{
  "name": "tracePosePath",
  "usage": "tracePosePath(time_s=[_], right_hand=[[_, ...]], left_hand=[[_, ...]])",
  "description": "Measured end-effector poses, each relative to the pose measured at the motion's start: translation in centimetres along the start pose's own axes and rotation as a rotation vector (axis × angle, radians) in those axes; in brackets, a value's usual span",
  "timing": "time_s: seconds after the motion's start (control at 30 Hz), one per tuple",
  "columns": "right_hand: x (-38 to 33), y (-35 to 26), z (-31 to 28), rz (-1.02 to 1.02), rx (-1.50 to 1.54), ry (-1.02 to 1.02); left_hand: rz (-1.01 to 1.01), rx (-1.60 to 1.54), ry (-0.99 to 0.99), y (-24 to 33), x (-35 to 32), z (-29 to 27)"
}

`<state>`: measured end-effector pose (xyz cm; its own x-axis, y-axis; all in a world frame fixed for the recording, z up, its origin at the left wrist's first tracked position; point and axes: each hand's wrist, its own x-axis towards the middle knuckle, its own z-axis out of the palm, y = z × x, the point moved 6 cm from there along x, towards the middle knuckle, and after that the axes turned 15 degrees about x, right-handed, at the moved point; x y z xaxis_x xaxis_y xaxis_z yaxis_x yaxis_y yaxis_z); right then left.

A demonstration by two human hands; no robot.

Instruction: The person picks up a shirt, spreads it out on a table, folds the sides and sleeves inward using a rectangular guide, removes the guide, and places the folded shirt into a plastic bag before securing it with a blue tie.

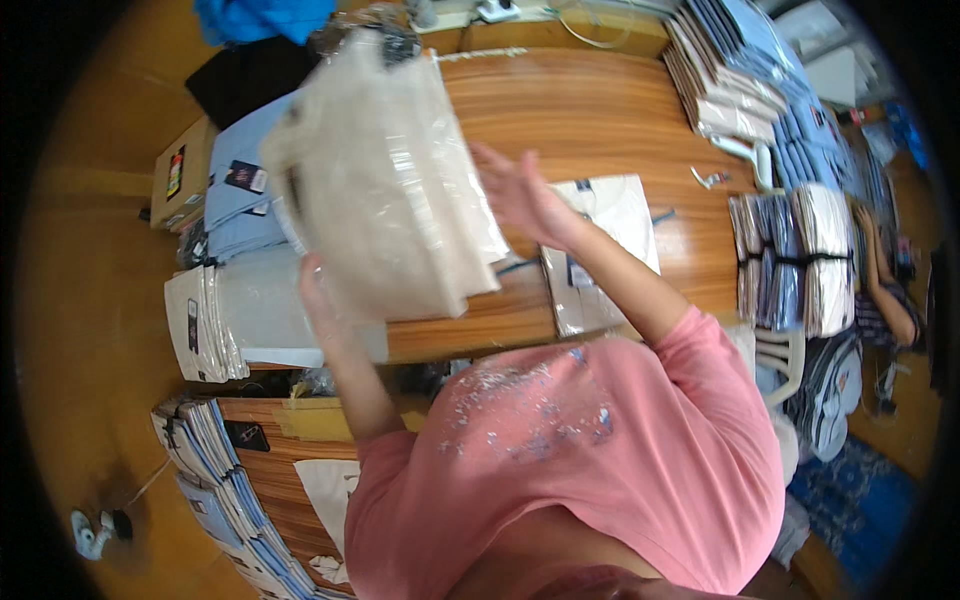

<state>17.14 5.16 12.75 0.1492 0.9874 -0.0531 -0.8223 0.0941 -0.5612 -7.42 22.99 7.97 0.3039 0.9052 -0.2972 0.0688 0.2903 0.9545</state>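
A blurred stack of beige folded garments in clear plastic bags (385, 190) is held up, tilted, over the left part of the wooden table. My left hand (318, 292) grips its lower left edge, the fingers partly hidden by the stack. Just off the stack's right side, my right hand (530, 200) is raised with fingers spread and nothing in it. Under my right forearm lies a single bagged beige garment (622, 218) with a dark label. Light blue folded shirts (235, 225) with dark tags are partly covered by the lifted stack.
Another beige bagged pile (190, 325) sits by clear plastic sheets (265, 305) at left. Tied garment bundles (820, 260), a white tape dispenser (760, 160) and tall piles (725, 85) line the right. A cardboard box (180, 175) stands far left. Another person's arm (880, 270) shows far right.
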Motion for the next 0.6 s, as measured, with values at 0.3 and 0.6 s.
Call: tracePosePath(time_s=[0.3,0.6], right_hand=[[3.0,2.1,-12.3,-0.316,-0.908,0.602],[3.3,0.4,-10.2,-0.498,-1.161,0.42]], left_hand=[[-0.159,0.212,-0.379,-6.9,2.8,7.2],[0.463,0.894,-0.039,-3.5,1.6,7.4]])
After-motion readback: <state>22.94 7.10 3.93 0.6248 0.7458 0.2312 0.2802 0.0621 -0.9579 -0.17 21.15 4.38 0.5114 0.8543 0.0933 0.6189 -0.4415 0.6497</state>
